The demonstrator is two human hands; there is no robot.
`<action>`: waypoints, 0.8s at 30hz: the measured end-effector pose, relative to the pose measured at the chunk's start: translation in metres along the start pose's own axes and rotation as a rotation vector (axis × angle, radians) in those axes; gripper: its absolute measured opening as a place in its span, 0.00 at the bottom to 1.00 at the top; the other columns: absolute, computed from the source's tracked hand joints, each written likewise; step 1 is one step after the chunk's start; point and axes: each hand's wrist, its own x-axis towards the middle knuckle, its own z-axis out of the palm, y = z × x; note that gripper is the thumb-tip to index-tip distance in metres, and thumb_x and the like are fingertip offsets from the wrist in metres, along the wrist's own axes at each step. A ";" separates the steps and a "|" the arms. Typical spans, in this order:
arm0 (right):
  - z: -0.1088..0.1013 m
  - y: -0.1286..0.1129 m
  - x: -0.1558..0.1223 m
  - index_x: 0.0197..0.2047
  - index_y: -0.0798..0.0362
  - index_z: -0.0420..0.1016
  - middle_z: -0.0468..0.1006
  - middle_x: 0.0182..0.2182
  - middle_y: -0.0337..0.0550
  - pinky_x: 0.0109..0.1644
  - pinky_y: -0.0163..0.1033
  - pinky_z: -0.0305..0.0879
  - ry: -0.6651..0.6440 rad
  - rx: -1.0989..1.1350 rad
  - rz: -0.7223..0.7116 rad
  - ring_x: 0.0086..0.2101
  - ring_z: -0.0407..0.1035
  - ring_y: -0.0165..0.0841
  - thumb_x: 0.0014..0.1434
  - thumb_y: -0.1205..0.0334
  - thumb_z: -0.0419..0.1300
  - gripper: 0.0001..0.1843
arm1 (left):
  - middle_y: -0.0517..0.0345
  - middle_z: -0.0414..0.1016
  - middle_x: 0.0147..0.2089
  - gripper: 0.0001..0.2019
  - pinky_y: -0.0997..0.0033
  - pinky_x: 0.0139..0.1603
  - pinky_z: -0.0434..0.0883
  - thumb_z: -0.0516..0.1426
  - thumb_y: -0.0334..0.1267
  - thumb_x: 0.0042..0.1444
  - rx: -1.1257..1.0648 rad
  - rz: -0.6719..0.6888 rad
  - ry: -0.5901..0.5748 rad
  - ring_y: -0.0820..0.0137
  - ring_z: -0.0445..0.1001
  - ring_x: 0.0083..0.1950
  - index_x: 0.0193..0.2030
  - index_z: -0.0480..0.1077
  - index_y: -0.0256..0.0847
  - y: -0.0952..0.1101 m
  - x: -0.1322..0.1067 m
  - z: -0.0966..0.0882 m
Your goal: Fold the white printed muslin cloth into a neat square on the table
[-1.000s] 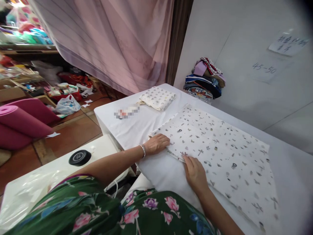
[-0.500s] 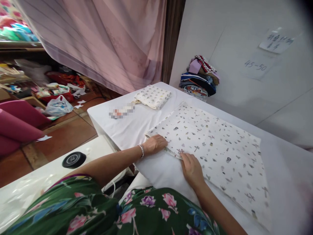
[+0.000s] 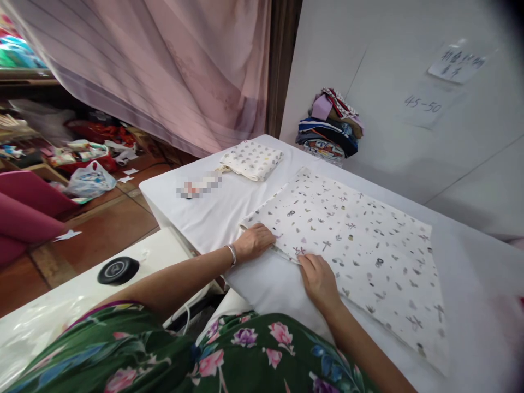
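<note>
Evidently light, limp and quick to wrinkle, the printed cloth (image 3: 360, 251) lay flat mid-frame on the white table (image 3: 229, 207), best taken by its near hem, where the left hand (image 3: 254, 242) and right hand (image 3: 318, 275) rested half-curled, their grip unclear.

left hand (image 3: 254, 243) palm-down, fingers (image 3: 268, 236) bent, right hand (image 3: 320, 279) flat just beside it, both forearms reaching forward
</note>
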 end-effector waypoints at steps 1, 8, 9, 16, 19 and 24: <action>0.000 0.000 0.000 0.47 0.55 0.71 0.71 0.37 0.48 0.41 0.40 0.59 -0.005 0.000 0.004 0.36 0.62 0.36 0.62 0.67 0.48 0.14 | 0.54 0.73 0.34 0.10 0.64 0.46 0.64 0.45 0.33 0.62 -0.002 -0.002 -0.010 0.69 0.69 0.39 0.36 0.67 0.39 0.000 0.000 0.000; 0.001 0.000 0.000 0.46 0.55 0.72 0.71 0.37 0.47 0.41 0.40 0.60 0.022 0.019 0.000 0.37 0.63 0.35 0.62 0.66 0.48 0.14 | 0.52 0.72 0.41 0.09 0.64 0.46 0.65 0.48 0.36 0.61 -0.065 -0.020 -0.061 0.68 0.67 0.44 0.39 0.68 0.39 0.004 -0.005 -0.006; 0.001 0.001 0.000 0.46 0.55 0.72 0.71 0.37 0.47 0.41 0.40 0.60 0.028 0.023 -0.001 0.37 0.63 0.35 0.62 0.66 0.48 0.14 | 0.51 0.71 0.42 0.09 0.64 0.47 0.65 0.49 0.37 0.60 -0.073 -0.017 -0.067 0.67 0.67 0.45 0.40 0.68 0.39 0.004 -0.006 -0.007; 0.001 0.003 0.001 0.48 0.55 0.71 0.72 0.37 0.49 0.40 0.41 0.62 0.046 0.098 0.022 0.37 0.64 0.36 0.63 0.64 0.47 0.15 | 0.50 0.72 0.45 0.11 0.63 0.48 0.65 0.49 0.40 0.61 -0.056 -0.026 -0.094 0.66 0.68 0.46 0.44 0.68 0.40 0.003 -0.007 -0.008; 0.000 0.003 0.001 0.48 0.56 0.70 0.72 0.37 0.49 0.41 0.41 0.62 0.048 0.103 0.028 0.38 0.64 0.36 0.63 0.64 0.46 0.15 | 0.51 0.73 0.44 0.10 0.64 0.47 0.65 0.48 0.38 0.62 -0.040 -0.028 -0.090 0.67 0.68 0.46 0.43 0.69 0.40 0.003 -0.005 -0.006; 0.000 0.001 0.001 0.48 0.56 0.70 0.72 0.38 0.49 0.41 0.41 0.62 0.043 0.081 0.029 0.38 0.64 0.37 0.63 0.65 0.47 0.14 | 0.51 0.73 0.44 0.11 0.65 0.47 0.65 0.47 0.36 0.62 -0.030 -0.029 -0.086 0.68 0.68 0.45 0.44 0.68 0.40 0.005 -0.003 -0.007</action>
